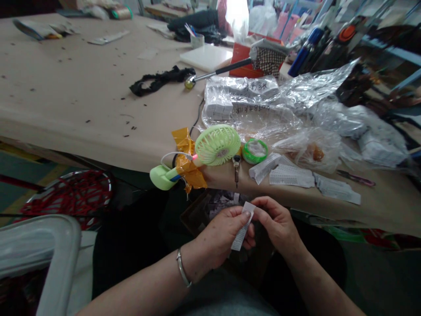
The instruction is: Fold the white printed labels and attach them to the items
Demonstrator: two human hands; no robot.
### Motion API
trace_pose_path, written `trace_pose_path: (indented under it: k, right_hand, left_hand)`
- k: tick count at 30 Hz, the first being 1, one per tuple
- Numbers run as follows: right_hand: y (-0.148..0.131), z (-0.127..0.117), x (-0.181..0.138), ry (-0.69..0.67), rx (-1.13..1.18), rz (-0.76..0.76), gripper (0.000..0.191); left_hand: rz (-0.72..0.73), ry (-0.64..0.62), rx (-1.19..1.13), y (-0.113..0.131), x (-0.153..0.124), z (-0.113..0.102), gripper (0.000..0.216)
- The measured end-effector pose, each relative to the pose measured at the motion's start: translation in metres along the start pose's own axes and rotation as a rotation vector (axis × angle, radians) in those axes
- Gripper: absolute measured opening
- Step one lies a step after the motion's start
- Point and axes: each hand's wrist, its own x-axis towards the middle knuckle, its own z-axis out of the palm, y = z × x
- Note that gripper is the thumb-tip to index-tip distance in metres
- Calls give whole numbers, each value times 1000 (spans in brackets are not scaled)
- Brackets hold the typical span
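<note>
Over my lap, just off the table's front edge, my left hand (219, 230) grips a narrow white printed label strip (241, 235) between thumb and fingers. A bangle circles that wrist. My right hand (276, 221) is closed at the strip's upper end, with thumb and forefinger pinching its corner. Beyond my hands, a soldering-iron-like tool (236, 169) points off the table edge. Loose printed label strips (291, 175) lie on the table, up and to the right of my right hand. Under my hands sits an open box (194, 215) with small paper pieces inside.
A green fan (217, 145) is taped to the table edge beside a green tape roll (255, 151). Plastic-wrapped label bundles (243, 98), a hammer-like tool (217, 72) and small snips (357, 177) lie on the table (66, 96). A white plastic chair (62, 237) stands at left.
</note>
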Motion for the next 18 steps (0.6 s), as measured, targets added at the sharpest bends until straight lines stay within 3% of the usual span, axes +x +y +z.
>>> trace_pose_path:
  k: [9, 18]
  right_hand:
    - [-3, 16, 13, -17, 225, 136, 18]
    - [-12, 25, 32, -16, 3, 8, 15]
  left_hand:
    - [163, 131, 205, 6, -4, 1, 27]
    - [489, 395, 571, 17, -1, -17, 14]
